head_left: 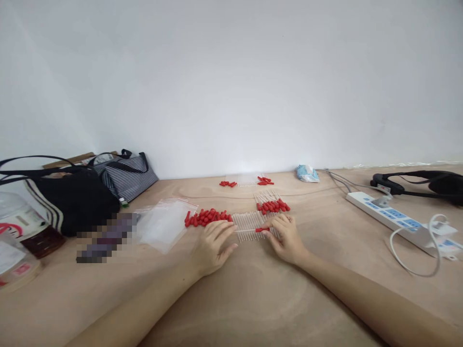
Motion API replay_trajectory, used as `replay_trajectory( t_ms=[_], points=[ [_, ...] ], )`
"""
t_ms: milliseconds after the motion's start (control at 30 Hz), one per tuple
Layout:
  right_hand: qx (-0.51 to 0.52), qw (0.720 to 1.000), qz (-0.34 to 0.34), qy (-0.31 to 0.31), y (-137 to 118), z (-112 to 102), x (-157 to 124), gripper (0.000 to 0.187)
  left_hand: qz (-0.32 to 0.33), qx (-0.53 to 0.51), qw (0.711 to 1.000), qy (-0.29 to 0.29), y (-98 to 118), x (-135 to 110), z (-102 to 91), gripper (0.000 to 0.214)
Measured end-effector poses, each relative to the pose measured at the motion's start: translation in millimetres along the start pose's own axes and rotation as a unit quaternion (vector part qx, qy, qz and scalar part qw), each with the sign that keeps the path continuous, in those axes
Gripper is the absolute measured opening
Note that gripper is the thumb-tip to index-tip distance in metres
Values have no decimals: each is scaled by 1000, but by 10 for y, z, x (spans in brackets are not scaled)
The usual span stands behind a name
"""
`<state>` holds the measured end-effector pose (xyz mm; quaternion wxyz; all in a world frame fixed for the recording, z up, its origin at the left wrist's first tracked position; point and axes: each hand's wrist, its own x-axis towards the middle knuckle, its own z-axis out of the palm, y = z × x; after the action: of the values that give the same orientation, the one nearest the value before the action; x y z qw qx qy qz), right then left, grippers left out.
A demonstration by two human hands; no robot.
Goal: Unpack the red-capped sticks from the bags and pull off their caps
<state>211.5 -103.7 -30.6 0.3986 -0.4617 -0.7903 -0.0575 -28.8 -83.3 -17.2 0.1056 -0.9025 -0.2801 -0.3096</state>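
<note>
My right hand [287, 237] is closed, its thumb and fingers pinching a red cap [261, 230]. A thin white stick [246, 231] runs left from that cap, above a row of pale sticks [249, 220] on the table. My left hand [215, 243] has its thumb and fingers apart; the fingertips are close to the stick's left end, and whether they touch it I cannot tell. Just behind my left hand lies a heap of red caps [208, 217]. Beyond my right hand are more pale sticks with red ends [273, 206], laid side by side.
Clear plastic bags [164, 224] lie left of the heap. More red pieces [265, 180] lie near the wall. Bags [83, 197] and a bottle [32, 226] stand at left. A power strip [394, 219] with cables, a headset [415, 180] and a blue-white packet [307, 173] are at right.
</note>
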Motion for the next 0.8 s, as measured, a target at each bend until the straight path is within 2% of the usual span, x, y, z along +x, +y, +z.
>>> replay_trajectory(
  t_ms=[133,233,400,800],
  points=[
    [49,999,-5,-4,-156,31,-23,17,3,-3,1000,-17,88,63,142,21],
    [53,998,-25,-13,-209,56,-8,14,-1,1,1000,-13,83,64,188,22],
    [22,997,-71,2,-188,114,-42,14,29,-4,999,-23,69,35,164,19],
    [13,995,-88,-35,-150,99,-94,18,18,-52,997,-56,101,4,125,25]
  ],
)
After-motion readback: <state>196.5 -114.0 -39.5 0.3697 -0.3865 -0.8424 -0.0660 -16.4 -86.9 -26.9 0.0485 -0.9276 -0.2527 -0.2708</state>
